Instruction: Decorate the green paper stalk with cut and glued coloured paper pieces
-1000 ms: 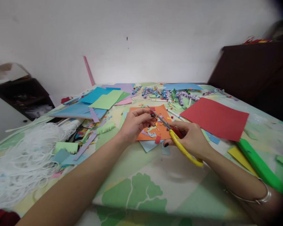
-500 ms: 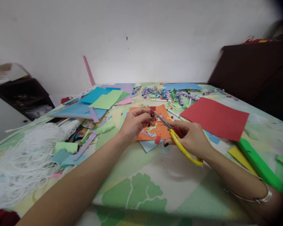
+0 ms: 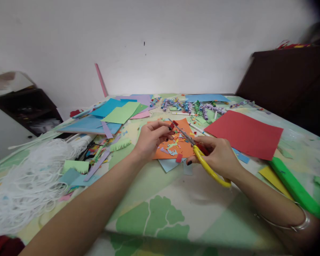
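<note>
My right hand grips yellow-handled scissors, blades pointing up and left over an orange paper sheet. My left hand pinches a small red paper scrap at the blade tips. Small cut bits of coloured paper lie scattered on the orange sheet below both hands. A silver bangle sits on my right wrist.
A large red sheet lies to the right, blue and green sheets at the back left. Curled paper strips and markers lie behind. A white string pile fills the left; a green tube lies at right.
The scissors and both hands have barely shifted; the left hand's fingers hold the red scrap slightly higher at the blades.
</note>
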Demonstrator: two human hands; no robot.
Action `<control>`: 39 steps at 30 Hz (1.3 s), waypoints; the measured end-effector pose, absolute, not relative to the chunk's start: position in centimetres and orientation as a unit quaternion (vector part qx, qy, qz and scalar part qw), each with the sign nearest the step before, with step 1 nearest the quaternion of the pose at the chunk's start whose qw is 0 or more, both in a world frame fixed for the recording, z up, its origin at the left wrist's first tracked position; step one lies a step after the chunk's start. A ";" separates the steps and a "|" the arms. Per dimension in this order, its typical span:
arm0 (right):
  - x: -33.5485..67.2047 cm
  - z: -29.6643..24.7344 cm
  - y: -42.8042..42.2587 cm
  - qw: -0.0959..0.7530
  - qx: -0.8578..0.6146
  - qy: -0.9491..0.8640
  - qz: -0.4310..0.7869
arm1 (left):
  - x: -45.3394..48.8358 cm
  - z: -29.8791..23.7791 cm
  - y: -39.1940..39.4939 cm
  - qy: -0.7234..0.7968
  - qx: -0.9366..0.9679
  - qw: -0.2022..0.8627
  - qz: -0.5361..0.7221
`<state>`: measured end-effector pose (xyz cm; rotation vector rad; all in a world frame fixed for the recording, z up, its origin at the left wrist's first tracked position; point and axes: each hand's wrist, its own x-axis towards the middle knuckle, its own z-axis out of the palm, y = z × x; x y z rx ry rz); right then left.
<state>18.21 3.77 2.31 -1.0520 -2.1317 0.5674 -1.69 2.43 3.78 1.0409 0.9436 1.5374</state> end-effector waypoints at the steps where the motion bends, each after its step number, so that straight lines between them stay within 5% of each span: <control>1: 18.2 2.3 3.8 0.340 -0.406 -0.820 0.217 | -1.7 3.8 2.4 0.393 0.430 0.503 0.638; 39: 18.1 2.6 3.9 0.315 -0.415 -0.834 0.179 | -2.6 3.1 3.2 0.392 0.448 0.444 0.670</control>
